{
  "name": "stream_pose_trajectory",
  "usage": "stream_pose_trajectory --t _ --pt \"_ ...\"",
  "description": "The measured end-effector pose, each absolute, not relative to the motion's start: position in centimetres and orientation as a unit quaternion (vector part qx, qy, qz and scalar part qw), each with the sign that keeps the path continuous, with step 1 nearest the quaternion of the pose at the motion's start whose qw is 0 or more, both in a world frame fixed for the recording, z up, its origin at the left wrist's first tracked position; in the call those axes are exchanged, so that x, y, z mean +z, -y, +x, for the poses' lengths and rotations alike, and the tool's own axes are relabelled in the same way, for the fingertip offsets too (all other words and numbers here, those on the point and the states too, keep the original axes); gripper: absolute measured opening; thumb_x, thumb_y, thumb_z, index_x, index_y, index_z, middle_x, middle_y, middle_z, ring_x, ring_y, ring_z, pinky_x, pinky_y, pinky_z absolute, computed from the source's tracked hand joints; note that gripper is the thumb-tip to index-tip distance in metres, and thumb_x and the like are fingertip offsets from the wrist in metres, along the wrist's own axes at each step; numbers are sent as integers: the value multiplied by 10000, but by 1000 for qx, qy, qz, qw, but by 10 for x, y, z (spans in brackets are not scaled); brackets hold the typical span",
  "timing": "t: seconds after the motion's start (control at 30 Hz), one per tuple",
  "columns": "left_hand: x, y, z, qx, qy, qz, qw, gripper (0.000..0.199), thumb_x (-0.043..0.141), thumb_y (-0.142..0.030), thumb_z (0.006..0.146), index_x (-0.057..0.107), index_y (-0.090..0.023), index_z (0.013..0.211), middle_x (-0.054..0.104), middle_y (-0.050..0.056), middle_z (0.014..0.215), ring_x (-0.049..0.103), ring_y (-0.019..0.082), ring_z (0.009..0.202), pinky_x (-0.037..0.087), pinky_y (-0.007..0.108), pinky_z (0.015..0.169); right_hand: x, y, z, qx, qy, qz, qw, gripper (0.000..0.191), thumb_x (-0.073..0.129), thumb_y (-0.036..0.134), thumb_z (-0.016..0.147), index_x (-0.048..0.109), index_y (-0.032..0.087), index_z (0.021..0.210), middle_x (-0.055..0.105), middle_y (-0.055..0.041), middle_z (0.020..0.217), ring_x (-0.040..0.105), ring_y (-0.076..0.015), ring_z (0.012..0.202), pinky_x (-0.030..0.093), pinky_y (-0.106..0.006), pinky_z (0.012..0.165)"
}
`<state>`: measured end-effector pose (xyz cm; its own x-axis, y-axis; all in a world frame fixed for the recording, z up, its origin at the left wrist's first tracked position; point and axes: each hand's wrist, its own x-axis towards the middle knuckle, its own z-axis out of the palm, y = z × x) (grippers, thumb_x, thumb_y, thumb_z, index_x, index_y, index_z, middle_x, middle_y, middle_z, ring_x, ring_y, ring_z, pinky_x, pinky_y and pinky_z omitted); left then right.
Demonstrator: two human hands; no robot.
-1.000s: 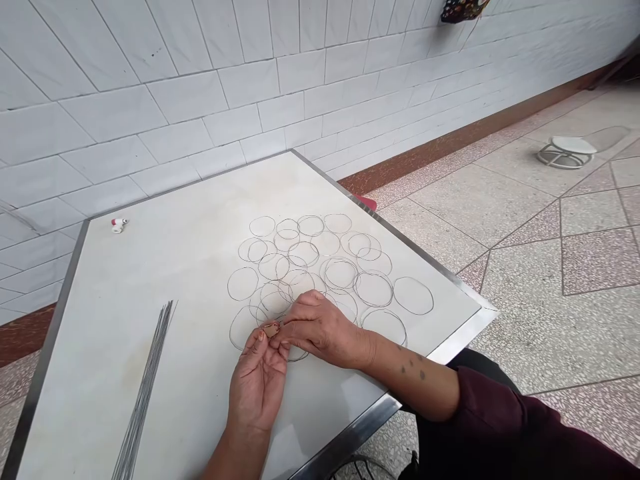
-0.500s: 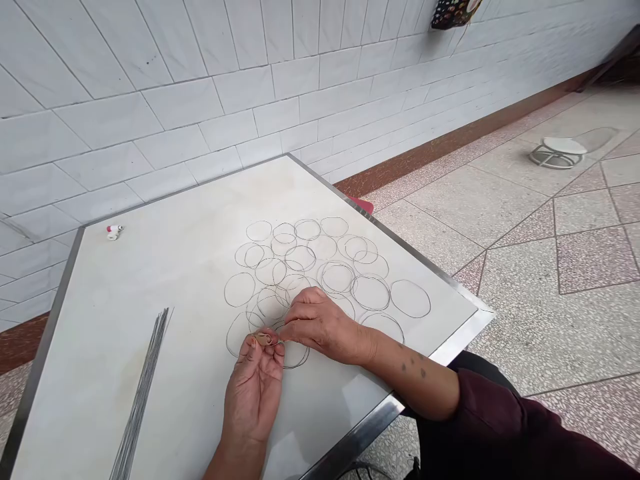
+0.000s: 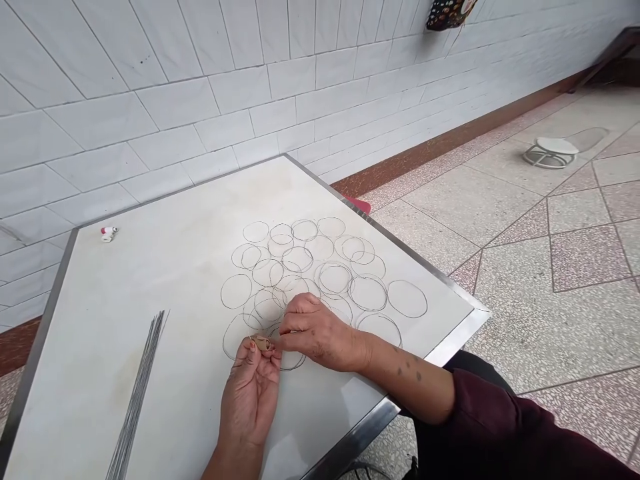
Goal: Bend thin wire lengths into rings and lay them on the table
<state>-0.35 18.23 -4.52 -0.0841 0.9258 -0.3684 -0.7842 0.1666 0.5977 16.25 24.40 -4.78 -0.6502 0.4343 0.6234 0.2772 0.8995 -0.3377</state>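
Near the table's front, my left hand, palm up, pinches a small tan piece between thumb and fingers. My right hand is closed with its fingertips just right of that piece; what they grip is too small to make out. Many thin wire rings lie spread and overlapping on the white table, some partly hidden behind my hands. To the left of my hands rests a bundle of straight thin wires.
A small red and white item sits at the table's far left. Beyond the metal table edge, a round stool stands on the floor. A patterned bag hangs on the tiled wall.
The view has shifted slightly. Both hands stay close together at the tan piece, with the right fingers a little changed in position.
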Motion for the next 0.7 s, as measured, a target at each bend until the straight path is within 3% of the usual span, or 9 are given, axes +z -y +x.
stream_pose_trajectory --t 0.1,0.17,0.23,0.3,0.37,0.43,0.7 --pt "-44 -182 -4 641 -369 76 669 205 855 -179 666 651 -176 681 586 -26 698 564 102 689 540 240 749 -49 -244 163 110 896 -207 376 225 481 207 1010 692 235 935 669 -9 855 542 -153 894 411 -353 899" --pt "-43 -181 -3 637 -371 73 672 206 858 -205 668 654 -178 684 589 -19 704 572 114 711 542 252 737 -48 -245 164 125 878 -231 399 169 580 351 969 668 227 1042 662 -47 986 555 -181 985 425 -372 943" --pt "-41 -180 -2 626 -371 89 680 214 859 -246 670 656 -178 678 584 -10 699 576 134 743 536 253 695 -47 -247 165 155 855 -254 425 561 702 529 835 550 204 1265 586 -124 1231 508 -250 1176 412 -436 1024" --pt "-39 -179 -1 607 -373 111 693 217 852 -281 681 661 -177 670 574 -2 697 565 144 747 523 250 653 -46 -249 166 192 841 -260 434 1011 784 622 683 305 188 1461 433 -196 1420 393 -316 1335 361 -509 1092" --pt "-39 -178 0 589 -378 126 703 207 842 -285 694 668 -174 666 562 2 700 546 142 733 513 250 640 -46 -250 166 229 838 -255 424 1239 833 623 599 121 208 1524 339 -215 1493 324 -339 1394 321 -541 1124" --pt "-40 -177 1 577 -384 133 709 193 836 -273 700 676 -172 665 554 6 704 534 140 724 505 248 638 -47 -250 166 259 836 -258 409 1280 860 592 575 90 231 1532 334 -205 1501 329 -336 1394 312 -540 1135" --pt "-48 -174 1 560 -383 109 726 157 806 -262 739 682 -173 698 565 20 748 536 146 770 514 268 707 -47 -246 162 300 821 -241 421 1150 877 463 640 149 260 1506 454 -157 1423 422 -279 1326 368 -492 1105"
